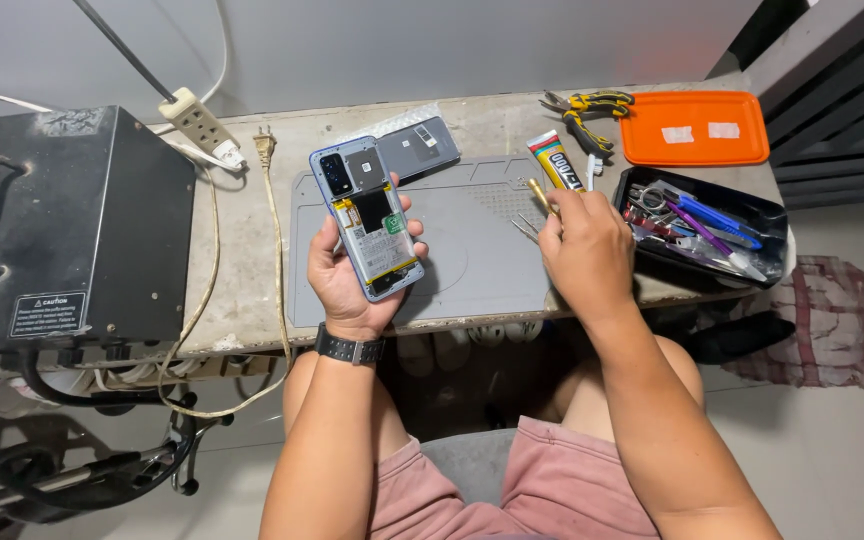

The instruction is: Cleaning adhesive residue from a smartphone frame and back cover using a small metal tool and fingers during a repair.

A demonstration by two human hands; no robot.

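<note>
L hand (347,275) grip wraps opened phone (370,220) above mat (472,250); R hand (584,250) pinches tweezers (534,205) nr tray (702,225).

A rectangular black-and-white warning label (48,313) sits low on the front face of the black metal box (62,225) at the left of the desk (242,250). Two small white paper stickers (700,132) lie side by side on the orange plastic tray lid (694,128) at the desk's far right corner. Just left of that lid lies a yellow-and-black printed glue tube (555,160). A small green square sticker (393,225) shows inside the opened blue smartphone (367,217) held in the left hand (347,275).
</note>
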